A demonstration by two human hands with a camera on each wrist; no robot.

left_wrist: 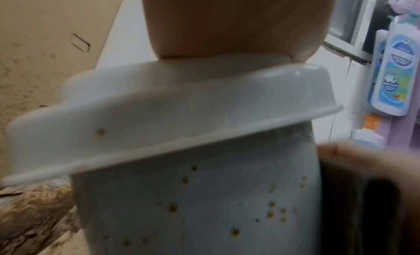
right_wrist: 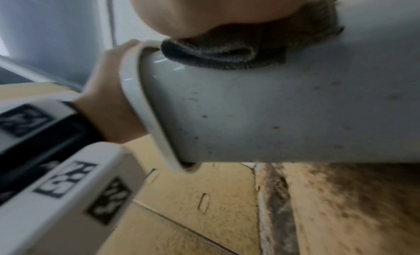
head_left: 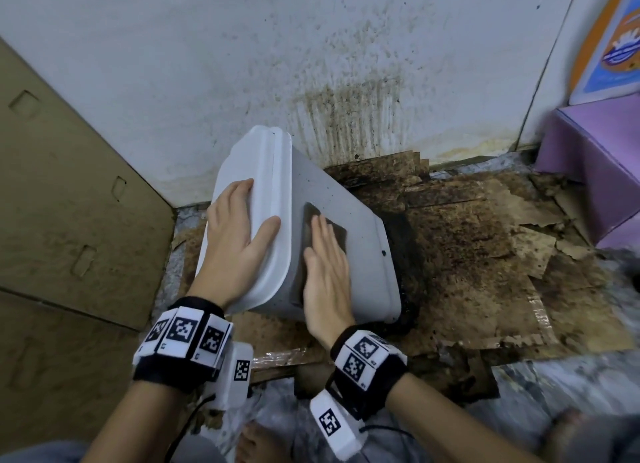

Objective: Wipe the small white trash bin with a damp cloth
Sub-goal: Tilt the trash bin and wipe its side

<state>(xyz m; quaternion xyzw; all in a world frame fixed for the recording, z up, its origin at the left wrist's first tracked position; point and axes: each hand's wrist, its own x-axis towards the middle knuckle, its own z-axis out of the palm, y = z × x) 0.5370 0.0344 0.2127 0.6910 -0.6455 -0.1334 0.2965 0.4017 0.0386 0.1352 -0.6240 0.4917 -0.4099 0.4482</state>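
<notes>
The small white trash bin (head_left: pixel 346 192) leans tilted toward the left, its lid (head_left: pixel 263 157) on and its grey-white side speckled with brown spots (left_wrist: pixel 204 205). My left hand (head_left: pixel 239 234) lies flat on the lid, thumb along the rim, steadying it. My right hand (head_left: pixel 325 272) presses a dark grey cloth (head_left: pixel 337 235) flat against the upper side of the bin with straight fingers. The right wrist view shows the folded cloth (right_wrist: pixel 227 56) squeezed under the palm, just behind the lid rim. Most of the cloth is hidden under the hand.
A tall cardboard box (head_left: pixel 69 185) stands at the left. Behind is a stained white wall (head_left: pixel 346 81). Dirty torn cardboard (head_left: pixel 485 237) covers the floor under the bin. A purple box (head_left: pixel 595 157) sits at the right, with bottles (left_wrist: pixel 393 70) nearby.
</notes>
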